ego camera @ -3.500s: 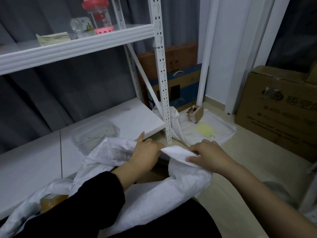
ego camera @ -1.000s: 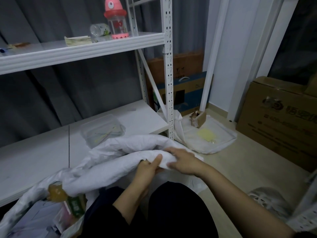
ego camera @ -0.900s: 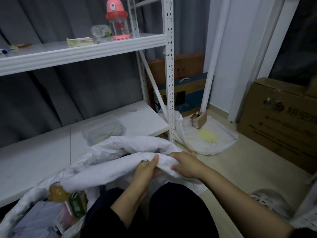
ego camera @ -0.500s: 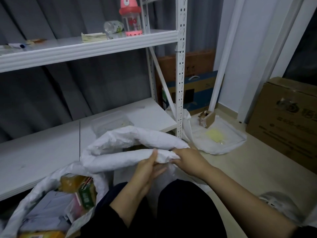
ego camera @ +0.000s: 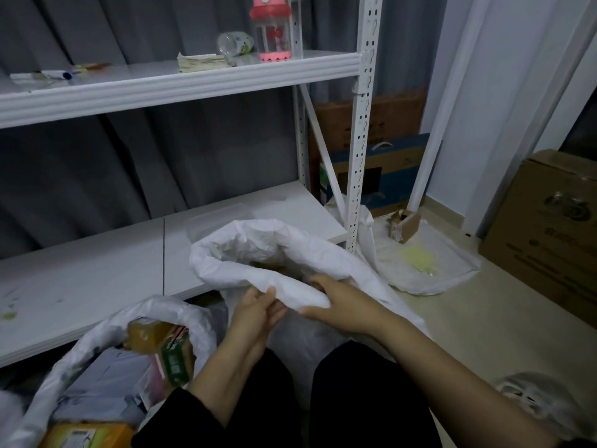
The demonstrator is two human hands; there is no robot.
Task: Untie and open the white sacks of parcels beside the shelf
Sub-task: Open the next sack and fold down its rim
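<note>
Beside the shelf (ego camera: 181,82), left hand (ego camera: 258,307) and right hand (ego camera: 344,302) pinch the rolled rim of the soft sack (ego camera: 290,236), likely its best hold.

The sack (ego camera: 258,250) is crumpled white, like the shelf (ego camera: 181,85) — the curtain (ego camera: 80,176) behind is grey. One parcel (ego camera: 150,333) is orange-yellow beside a green carton (ego camera: 176,358); the bottle (ego camera: 270,30) is pink, the big box (ego camera: 549,240) brown.

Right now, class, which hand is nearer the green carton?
Left. The left hand pinches the white sack up-right of the green carton; the right hand grips it farther right.
</note>
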